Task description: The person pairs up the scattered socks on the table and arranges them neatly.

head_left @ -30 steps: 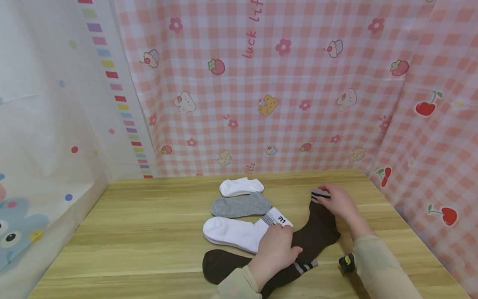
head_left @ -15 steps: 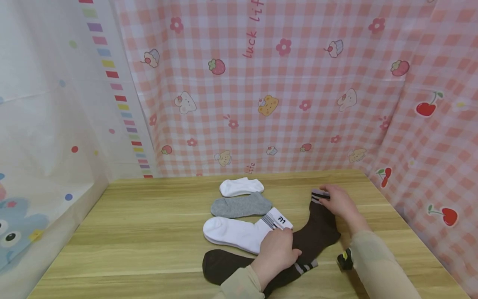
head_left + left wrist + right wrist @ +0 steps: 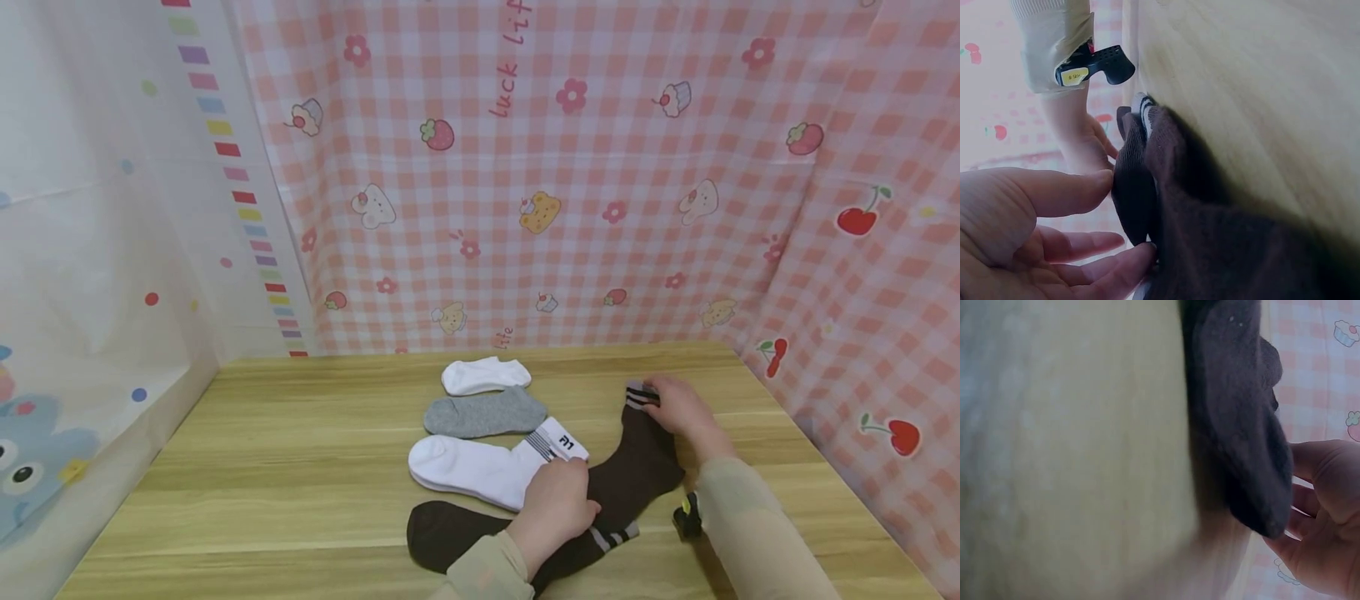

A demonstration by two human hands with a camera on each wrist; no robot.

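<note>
In the head view a dark brown sock (image 3: pixel 633 471) lies bent on the table, its striped cuff pointing to the back. My right hand (image 3: pixel 684 412) pinches that sock by the cuff. At its other end my left hand (image 3: pixel 557 504) holds the foot part and hides the toe. Thumb and fingertips touch the brown fabric (image 3: pixel 1132 184) in the left wrist view. Under my left forearm lies a second brown sock (image 3: pixel 453 533) with a grey-striped cuff. A white sock pair (image 3: pixel 472 467) with a printed cuff sits just behind my left hand.
A grey sock (image 3: pixel 483 414) and a short white sock (image 3: pixel 486 376) lie in a column behind the white pair. The wooden table (image 3: pixel 285 467) ends at a pink checked curtain (image 3: pixel 480 167). A black wrist camera (image 3: pixel 687 517) juts from my right sleeve.
My right forearm and its wrist camera have shifted slightly left and back. Both hands keep their hold on the brown sock, and the other socks stay where they were.
</note>
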